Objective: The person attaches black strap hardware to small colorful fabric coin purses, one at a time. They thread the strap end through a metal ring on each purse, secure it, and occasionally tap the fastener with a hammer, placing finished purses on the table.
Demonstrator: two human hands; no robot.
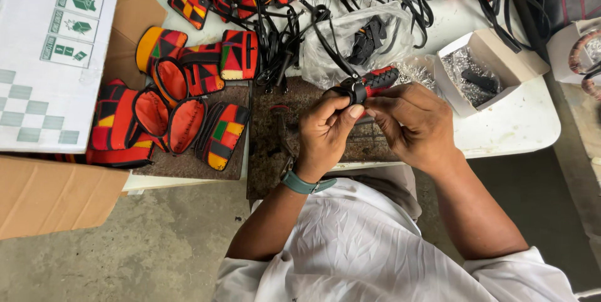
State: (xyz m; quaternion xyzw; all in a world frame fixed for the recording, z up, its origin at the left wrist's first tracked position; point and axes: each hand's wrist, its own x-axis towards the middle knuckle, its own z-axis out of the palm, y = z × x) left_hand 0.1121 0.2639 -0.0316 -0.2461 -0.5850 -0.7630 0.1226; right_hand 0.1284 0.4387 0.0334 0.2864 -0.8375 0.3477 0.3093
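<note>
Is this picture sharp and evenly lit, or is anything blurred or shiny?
Head view: soft, even light, no hard shadows; both hands, left and right, and the black strap look sharp; the clear plastic bag shows mild glare; the frame's edges bend slightly.

A white table (519, 127) stood beyond the fingers, its rounded corner off to their right. A worn brown mat (269, 152) lay on it directly under and just left of the fingers. Farther left of them, a cardboard box (56, 195) with a white printed flap sat at the table's edge. Below the fingers, nearer the person, bare grey concrete floor (163, 245) showed, scuffed and stained. More floor ran along the far right, past the table's edge. The light was soft and even, with faint shadows.
</note>
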